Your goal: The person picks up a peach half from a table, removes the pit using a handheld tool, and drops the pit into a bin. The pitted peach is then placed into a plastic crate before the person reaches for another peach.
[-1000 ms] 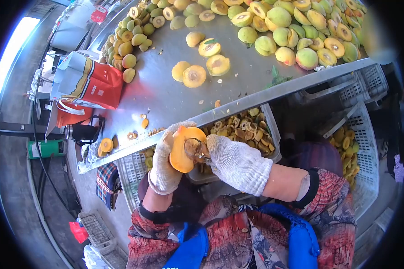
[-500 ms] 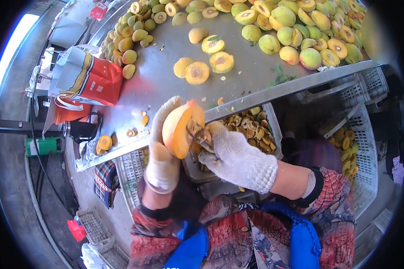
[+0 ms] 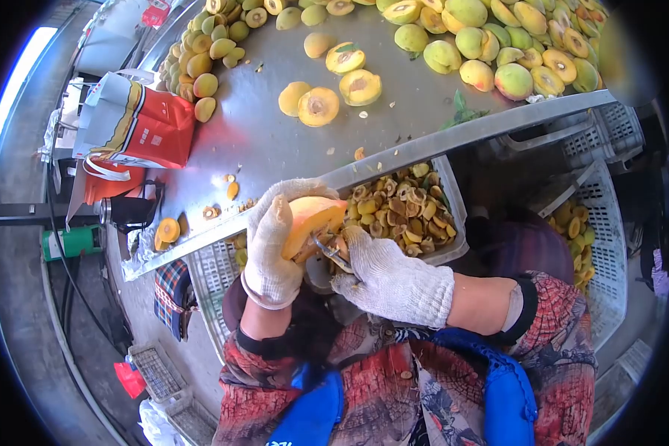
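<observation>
One peach half (image 3: pixel 314 221) near table edge (image 3: pixel 394 165)

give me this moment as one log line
left hand: holds cut fruit | right hand: holds metal tool at fruit's cut side | table: fruit piles, red-and-white bag | crate: fruit pieces

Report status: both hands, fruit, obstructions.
Left hand holding halved fruit. Right hand gripping metal tool at its cut side. Nothing visibly blocking; crate of cut pieces below.
</observation>
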The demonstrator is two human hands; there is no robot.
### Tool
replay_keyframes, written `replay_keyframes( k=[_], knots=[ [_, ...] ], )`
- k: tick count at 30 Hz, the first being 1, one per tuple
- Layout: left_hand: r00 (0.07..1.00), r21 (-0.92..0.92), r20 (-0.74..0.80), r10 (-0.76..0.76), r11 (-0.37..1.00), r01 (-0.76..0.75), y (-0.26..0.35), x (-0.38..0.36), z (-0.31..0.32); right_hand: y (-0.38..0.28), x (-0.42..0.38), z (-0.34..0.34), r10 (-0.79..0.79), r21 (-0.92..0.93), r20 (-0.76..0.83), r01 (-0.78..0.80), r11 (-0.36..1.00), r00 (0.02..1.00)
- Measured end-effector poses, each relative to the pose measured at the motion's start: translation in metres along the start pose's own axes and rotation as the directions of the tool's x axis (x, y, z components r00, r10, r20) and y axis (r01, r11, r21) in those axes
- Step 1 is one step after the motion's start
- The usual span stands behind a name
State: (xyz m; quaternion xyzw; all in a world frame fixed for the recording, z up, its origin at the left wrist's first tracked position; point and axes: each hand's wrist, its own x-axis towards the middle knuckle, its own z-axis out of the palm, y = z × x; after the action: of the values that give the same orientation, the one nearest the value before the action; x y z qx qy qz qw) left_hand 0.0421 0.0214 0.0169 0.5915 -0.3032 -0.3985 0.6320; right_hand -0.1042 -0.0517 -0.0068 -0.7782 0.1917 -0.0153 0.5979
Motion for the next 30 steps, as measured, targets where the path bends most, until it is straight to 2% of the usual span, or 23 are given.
replay_keyframes(
  k=[3,6,9,12,16,17,19,22,24,25,27,28,30],
  knots=[
    [0.995,0.111,0.062,-0.083,0.991,0.076,0.006,0.002,-0.006,0.007,0.002,0.007,-0.084,0.105,-0.016,0.085,0.991,0.996],
    [0.981,0.208,0.181,-0.068,0.978,0.029,0.011,0.011,-0.013,0.005,0.002,0.006,-0.044,0.075,0.008,0.043,0.996,0.999],
    [0.973,0.285,0.174,-0.153,0.953,0.099,0.026,0.015,-0.004,-0.008,0.000,-0.005,0.082,0.164,0.092,-0.097,0.982,0.992],
    [0.935,0.365,0.312,-0.170,0.930,0.047,0.032,0.030,-0.007,-0.014,-0.001,-0.014,0.149,0.344,0.272,-0.240,0.908,0.951],
    [0.915,0.420,0.314,-0.254,0.901,0.106,0.042,0.041,-0.001,-0.009,0.001,-0.010,0.088,0.224,0.107,-0.110,0.968,0.990],
    [0.901,0.395,0.338,-0.272,0.910,0.127,0.045,0.043,0.003,-0.011,0.000,-0.014,0.108,0.388,0.224,-0.190,0.902,0.969],
    [0.870,0.447,0.367,-0.330,0.883,0.146,0.047,0.048,0.003,-0.019,-0.002,-0.026,0.080,0.640,0.447,-0.381,0.667,0.891],
    [0.847,0.460,0.389,-0.361,0.873,0.161,0.047,0.050,0.005,-0.022,-0.003,-0.031,0.117,0.582,0.438,-0.380,0.719,0.892],
    [0.835,0.465,0.413,-0.363,0.872,0.149,0.045,0.053,0.003,-0.022,-0.004,-0.027,0.139,0.594,0.411,-0.380,0.709,0.901],
    [0.823,0.433,0.419,-0.384,0.881,0.191,0.046,0.053,0.003,-0.021,-0.004,-0.025,0.150,0.598,0.398,-0.380,0.705,0.905],
    [0.795,0.365,0.433,-0.424,0.889,0.276,0.046,0.052,0.002,-0.018,-0.006,-0.029,0.044,0.702,0.514,-0.450,0.551,0.856],
    [0.795,0.357,0.455,-0.401,0.900,0.250,0.044,0.052,0.001,-0.017,-0.007,-0.031,-0.018,0.739,0.559,-0.488,0.464,0.829],
    [0.790,0.343,0.499,-0.355,0.919,0.196,0.040,0.053,-0.002,-0.018,-0.007,-0.032,-0.020,0.715,0.583,-0.500,0.488,0.812]
  ],
)
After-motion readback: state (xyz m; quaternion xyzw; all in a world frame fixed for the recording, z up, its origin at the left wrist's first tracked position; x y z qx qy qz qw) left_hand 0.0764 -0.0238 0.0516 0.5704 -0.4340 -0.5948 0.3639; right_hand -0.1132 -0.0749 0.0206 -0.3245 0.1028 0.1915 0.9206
